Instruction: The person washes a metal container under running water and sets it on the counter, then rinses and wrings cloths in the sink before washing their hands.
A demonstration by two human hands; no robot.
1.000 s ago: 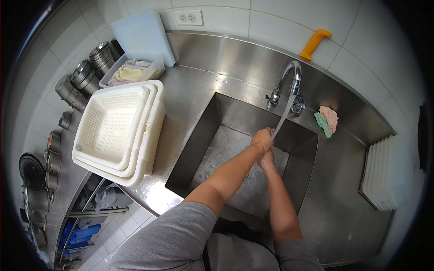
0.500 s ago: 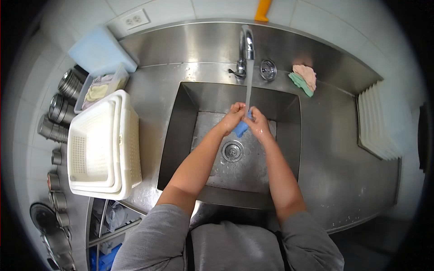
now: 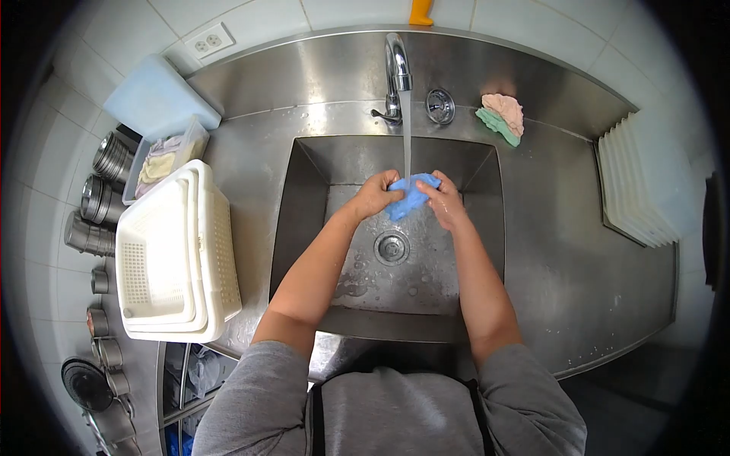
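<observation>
A blue cloth [image 3: 409, 199] is stretched between my two hands above the steel sink [image 3: 388, 305]. My left hand [image 3: 376, 193] pinches its left edge, and my right hand [image 3: 445, 201] grips its right edge. Water runs from the chrome faucet [image 3: 396, 64] onto the cloth's upper part. Below the cloth, the round drain [image 3: 391, 248] shows in the wet sink floor.
Stacked white baskets [image 3: 217, 266] stand left of the sink, beside a clear tub of cloths [image 3: 163, 157] and a cutting board [image 3: 156, 95]. Pink and green cloths [image 3: 502, 118] lie behind right. White trays [image 3: 635, 182] stand at the far right.
My hands have come apart, and the blue cloth, hidden at first and then bunched, is now spread between them. The view has shifted, with the sink appearing further left.
</observation>
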